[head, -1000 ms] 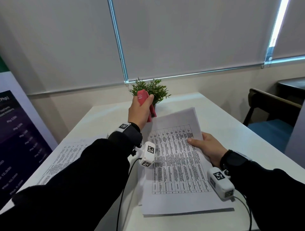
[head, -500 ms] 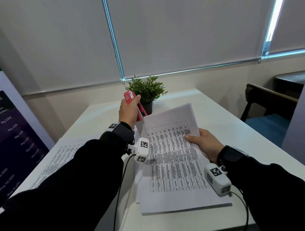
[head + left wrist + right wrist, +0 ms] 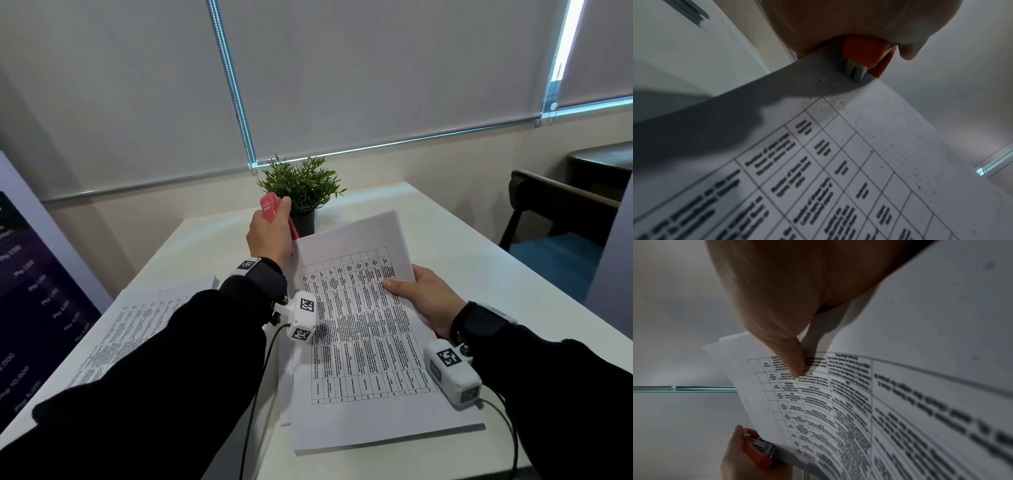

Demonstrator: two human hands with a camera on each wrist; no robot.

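Observation:
My left hand point(image 3: 269, 236) grips a red stapler point(image 3: 269, 208) raised above the white table point(image 3: 445, 240), its mouth set over the top-left corner of a stack of printed sheets point(image 3: 359, 325). The left wrist view shows the stapler point(image 3: 865, 60) with its metal part on the sheets' point(image 3: 838, 162) corner. My right hand point(image 3: 421, 294) holds the stack's right edge, thumb on top, fingers under it, and lifts its far end off the table. In the right wrist view the thumb point(image 3: 789, 356) presses on the printed table, and the stapler point(image 3: 756, 447) sits at the lower left.
A small potted plant point(image 3: 303, 192) stands just behind the stapler at the table's far edge. A second printed stack point(image 3: 137, 325) lies on the left, partly under my left sleeve. A chair point(image 3: 555, 233) stands to the right and a dark banner point(image 3: 30, 308) to the left.
The stapler and the sheets have kept their hold on each other. The view has shifted a little, with both hands and the lifted stack staying close to the same spot.

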